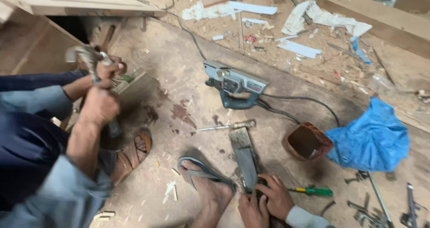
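Note:
My left hand (pixel 251 211) and my right hand (pixel 278 196) sit close together at the bottom of the view. Both are closed on the near end of a long flat grey piece (pixel 242 154) that lies on the dusty floor and points away from me. What my fingers press on at its tip is dark and hard to make out. My foot in a grey flip-flop (pixel 204 174) rests just left of the piece. A green-handled screwdriver (pixel 314 191) lies right of my right hand.
At the left a co-worker in blue-grey sleeves grips a hammer (pixel 87 58) over a wooden block (pixel 136 87), sandaled foot (pixel 134 152) beside it. An electric planer (pixel 235 84) with its cord, a brown block (pixel 308 142), a blue bag (pixel 371 138) and loose metal tools (pixel 380 205) lie around.

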